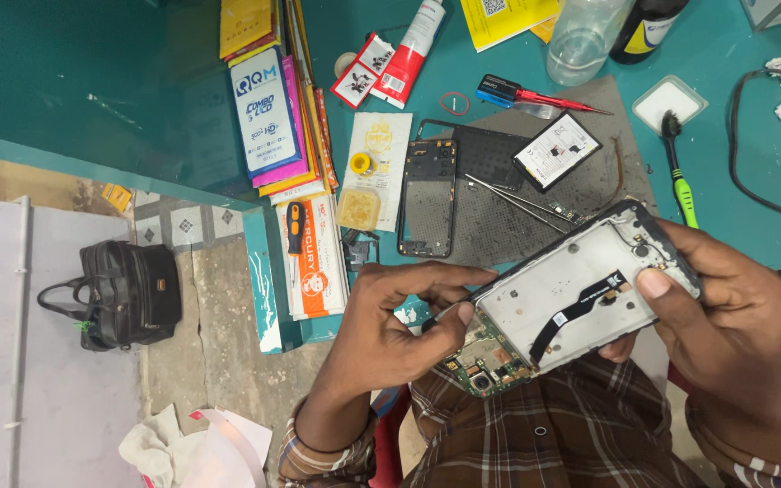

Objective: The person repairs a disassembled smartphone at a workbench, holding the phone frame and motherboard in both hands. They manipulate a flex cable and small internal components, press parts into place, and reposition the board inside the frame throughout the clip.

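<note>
Teal workbench [137, 90], grey mat [499, 226] above. Right hand [725, 316] curled around opened phone [571, 298], thumb across frame; left hand [390, 334] pinching thin tool [449, 312] at circuit board end, fingers bent.

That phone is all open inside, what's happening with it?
A person is holding an opened phone in both hands over a teal workbench. The right hand grips its top end, thumb on the metal plate. The left hand holds a thin dark tool at the green circuit board end. On a grey mat behind lie a phone back frame, tweezers and a red-tipped screwdriver.
</note>
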{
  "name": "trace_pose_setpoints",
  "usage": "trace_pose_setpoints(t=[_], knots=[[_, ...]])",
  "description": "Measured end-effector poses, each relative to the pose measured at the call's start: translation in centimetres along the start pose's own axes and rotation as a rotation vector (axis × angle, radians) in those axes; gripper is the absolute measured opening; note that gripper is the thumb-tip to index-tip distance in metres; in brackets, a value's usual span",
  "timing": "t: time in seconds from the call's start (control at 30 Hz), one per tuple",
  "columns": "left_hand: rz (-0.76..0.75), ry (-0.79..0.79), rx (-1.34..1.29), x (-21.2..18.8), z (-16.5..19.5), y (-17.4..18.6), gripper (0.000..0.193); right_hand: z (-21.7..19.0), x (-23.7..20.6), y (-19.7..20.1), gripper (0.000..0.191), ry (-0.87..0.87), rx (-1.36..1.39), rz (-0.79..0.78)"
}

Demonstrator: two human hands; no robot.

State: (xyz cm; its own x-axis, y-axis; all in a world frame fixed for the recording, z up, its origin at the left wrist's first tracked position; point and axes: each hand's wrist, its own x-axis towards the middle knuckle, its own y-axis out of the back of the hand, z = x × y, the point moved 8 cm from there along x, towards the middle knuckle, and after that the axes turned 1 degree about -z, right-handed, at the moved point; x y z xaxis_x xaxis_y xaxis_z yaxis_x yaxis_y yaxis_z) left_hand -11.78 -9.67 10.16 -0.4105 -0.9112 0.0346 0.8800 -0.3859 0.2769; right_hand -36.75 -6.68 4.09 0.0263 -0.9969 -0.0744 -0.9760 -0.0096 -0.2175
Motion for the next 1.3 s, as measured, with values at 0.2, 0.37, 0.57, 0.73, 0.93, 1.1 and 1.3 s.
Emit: trace_pose_setpoints(t=[0.2, 0.37, 0.57, 0.73, 0.93, 1.1, 1.3], knots=[[0.017, -0.001, 0.007, -0.1, -0.3, -0.1, 0.026, -0.2, 0.0, 0.0, 0.044, 0.017, 0.025, 0.011], [0.02, 0.019, 0.003, -0.3, -0.5, -0.1, 0.027, -0.4, 0.1, -0.1, 0.044, 0.016, 0.023, 0.025], [0.009, 0.006, -0.006, -0.3, -0.7, 0.0, 0.026, 0.0, 0.0, 0.2, 0.044, 0.006, -0.027, 0.009], [0.023, -0.001, -0.028, -0.1, -0.6, 0.2, 0.027, 0.7, 0.5, 0.3, 0.045, -0.003, 0.037, 0.007], [0.035, 0.032, -0.024, -0.1, -0.7, 0.5, 0.027, 0.8, 0.5, 0.3, 0.044, 0.02, 0.071, 0.036], [0.042, 0.041, -0.006, -0.3, -0.4, 0.2, 0.026, 0.3, 0.4, 0.0, 0.043, 0.009, 0.022, 0.053], [0.068, 0.023, -0.043, -0.9, -0.3, 0.4, 0.025, -0.1, 0.1, 0.1, 0.043, -0.078, -0.086, 0.086]])
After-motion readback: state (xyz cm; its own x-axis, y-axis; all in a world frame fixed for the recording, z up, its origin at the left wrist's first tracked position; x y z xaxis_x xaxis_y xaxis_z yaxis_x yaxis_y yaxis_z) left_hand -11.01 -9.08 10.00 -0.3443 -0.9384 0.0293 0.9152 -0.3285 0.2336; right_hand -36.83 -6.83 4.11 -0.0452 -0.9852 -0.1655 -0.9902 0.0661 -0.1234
